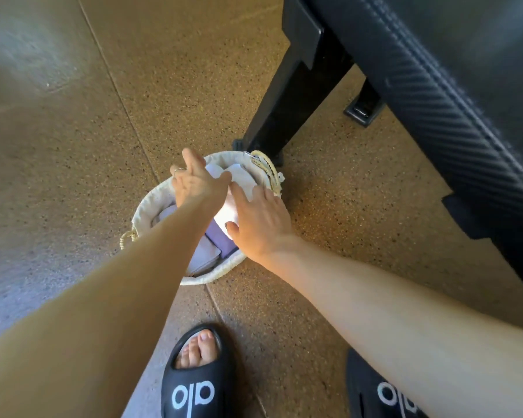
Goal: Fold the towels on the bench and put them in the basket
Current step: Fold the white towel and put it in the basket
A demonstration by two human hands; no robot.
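Note:
A round woven basket (147,203) with a cream cloth liner stands on the floor beside the bench leg. Inside it lie folded towels: a white one (245,181) on top, a purple one (221,236) and a pale lilac one (206,256) beneath. My left hand (198,181) reaches over the basket with fingers extended, its thumb touching the white towel. My right hand (261,221) lies flat on the white towel, fingers straight, pressing it down. The black padded bench (435,86) fills the upper right; no towels show on the part in view.
The bench's black metal leg (284,110) stands just behind the basket, with a black foot (364,108) further right. My two feet in black slides (198,378) are at the bottom edge. Speckled tan rubber floor (88,146) surrounds the basket.

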